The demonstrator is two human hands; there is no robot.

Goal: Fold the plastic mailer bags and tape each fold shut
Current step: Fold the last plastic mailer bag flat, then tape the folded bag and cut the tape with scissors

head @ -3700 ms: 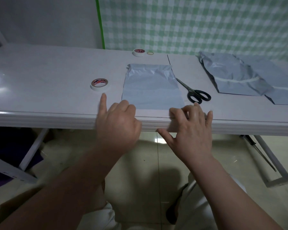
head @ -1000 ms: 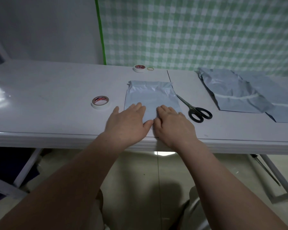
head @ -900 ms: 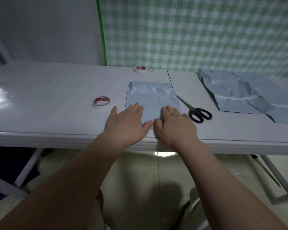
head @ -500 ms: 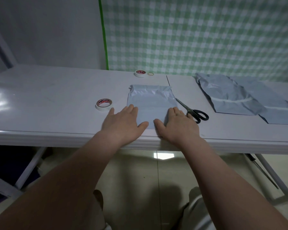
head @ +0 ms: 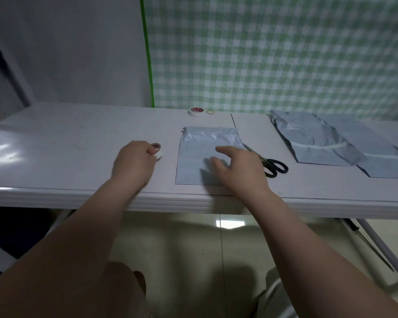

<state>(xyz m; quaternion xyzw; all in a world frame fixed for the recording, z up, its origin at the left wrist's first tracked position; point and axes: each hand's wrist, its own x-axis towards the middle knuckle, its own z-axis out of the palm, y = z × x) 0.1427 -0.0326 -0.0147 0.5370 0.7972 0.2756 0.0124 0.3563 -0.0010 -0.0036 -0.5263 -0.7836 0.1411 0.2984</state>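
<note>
The left hand [head: 133, 162], blurred, curls its fingers at the tape roll [head: 157, 148]; whether it grips is unclear. The right hand [head: 239, 171] hovers, loosely spread, over the mailer bag [head: 198, 157] lying flat on the tabletop [head: 67, 157]. Half a second ago both lay flat on the bag's near edge. The roll is mostly hidden; the right hand covers part of the scissors [head: 275, 167].

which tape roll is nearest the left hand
The front tape roll, partly hidden by the left hand, just left of the mailer bag. The other tape roll sits far back near the checked curtain.
</note>
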